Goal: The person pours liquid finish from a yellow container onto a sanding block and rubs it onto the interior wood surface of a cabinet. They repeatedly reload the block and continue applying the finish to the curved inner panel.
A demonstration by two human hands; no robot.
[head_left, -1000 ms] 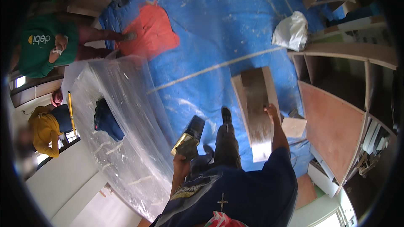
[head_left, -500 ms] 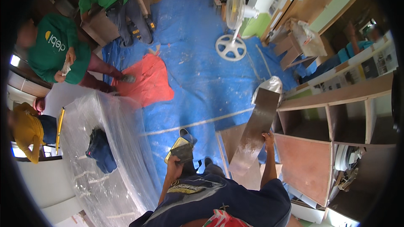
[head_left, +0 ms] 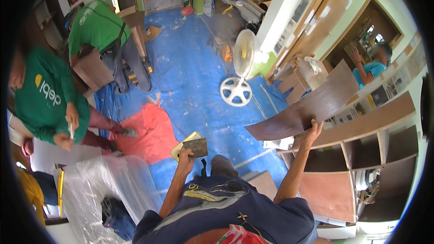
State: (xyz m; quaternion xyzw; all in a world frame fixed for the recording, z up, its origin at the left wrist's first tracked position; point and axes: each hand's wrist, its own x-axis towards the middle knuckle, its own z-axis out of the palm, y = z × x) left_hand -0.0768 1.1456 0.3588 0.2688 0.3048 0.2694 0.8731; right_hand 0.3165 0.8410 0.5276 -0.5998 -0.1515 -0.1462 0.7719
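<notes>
My left hand (head_left: 184, 156) grips a dark flat rectangular piece (head_left: 196, 147) together with a rectangular can (head_left: 191, 137) whose pale gold top shows behind it. My right hand (head_left: 313, 129) holds a long dark-brown board (head_left: 289, 113) by its lower edge, raised and slanting up to the right. Below the board stands an open brown shelving unit (head_left: 370, 144) with several compartments and a reddish panel (head_left: 323, 194). Lighter wooden pieces (head_left: 262, 181) lie on the blue tarp beside my legs.
Two green-shirted co-workers (head_left: 49, 95) are at left, one bent over boxes. A person in turquoise (head_left: 373, 70) is at right. A white fan (head_left: 244, 58), red sheet (head_left: 144, 140), plastic-wrapped object (head_left: 81, 185) and blue tarp (head_left: 181, 72) surround me.
My right hand has lifted the board from the wooden pieces on the floor, swinging it up and rightward. My left hand still holds its items. The view has tilted up, showing more room.
</notes>
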